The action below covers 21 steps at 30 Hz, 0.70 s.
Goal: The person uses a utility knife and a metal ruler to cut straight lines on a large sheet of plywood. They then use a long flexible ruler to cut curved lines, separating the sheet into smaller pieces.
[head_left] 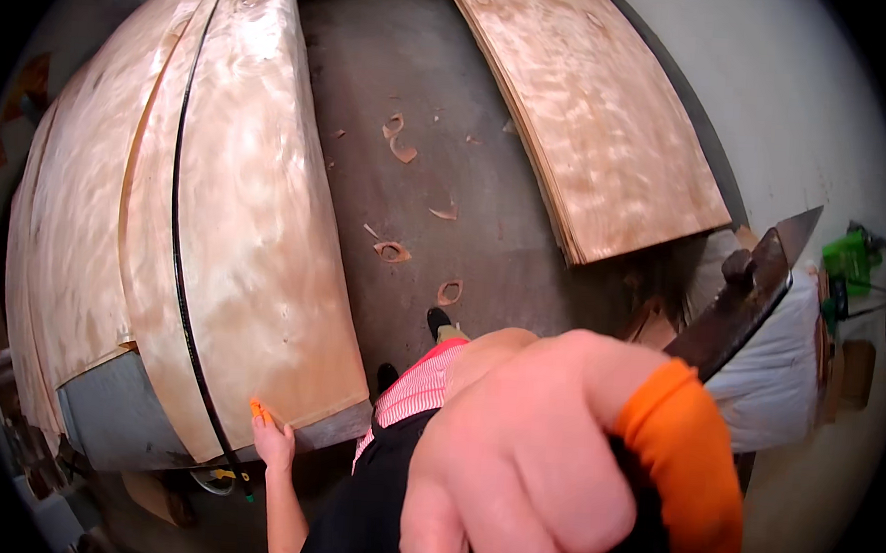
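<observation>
Blade tool: a flat dark metal blade [747, 297] with a knob on its face, held raised close to the camera; its pointed tip stands up and away from the fingers, toward the upper right.
Right hand: the right hand [543, 462] is closed into a full fist round the blade's handle; the handle itself is hidden inside the fist. An orange finger cot [679, 449] covers the digit nearest the blade.
Left hand: the left hand [274, 440] lies at the near corner of the top veneer sheet [255, 227], fingertips touching its edge; one fingertip wears an orange cot. Whether it pinches the sheet or only presses on it cannot be told.
Veneer stack: pale figured sheets piled on a grey platform [115, 422], beyond and to the left of the left fingers. A black cord [179, 243] runs the length of the top sheet.
Second stack: more veneer [592, 114] lies well apart, past the blade tip.
Floor: curled veneer offcuts [400, 144] lie scattered between the stacks.
Step in hand: judged as a pause between cuts, blade lifted clear while the left hand locates the sheet corner.
Next move calls for: probably lowering the blade to the sheet edge, well clear of the left fingertips.
</observation>
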Tool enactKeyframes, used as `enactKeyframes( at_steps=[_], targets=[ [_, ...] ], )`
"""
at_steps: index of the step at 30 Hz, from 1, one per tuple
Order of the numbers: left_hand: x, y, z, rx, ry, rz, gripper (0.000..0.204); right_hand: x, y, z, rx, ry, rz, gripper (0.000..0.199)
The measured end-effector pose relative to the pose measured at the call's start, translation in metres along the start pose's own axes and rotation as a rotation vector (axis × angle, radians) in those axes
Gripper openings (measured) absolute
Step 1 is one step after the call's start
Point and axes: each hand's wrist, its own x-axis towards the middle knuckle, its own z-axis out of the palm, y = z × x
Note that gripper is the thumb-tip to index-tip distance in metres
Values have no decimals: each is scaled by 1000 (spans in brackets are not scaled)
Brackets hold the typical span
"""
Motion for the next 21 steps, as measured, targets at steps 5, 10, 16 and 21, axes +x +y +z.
enactKeyframes(
  at_steps=[5,10,16,21],
  targets=[
    [16,11,0,13,45,-33,55,24,-30,-10,100,-105,-56,29],
    [26,30,-6,-26,-59,-235,57,44,-78,-21,132,-67,344,13],
    [20,28,3,-2,-54,-297,63,57,-80,-17,154,-112,346,13],
    [19,26,7,-11,-4,-272,63,59,-67,-22,137,-183,329,15]
  ],
)
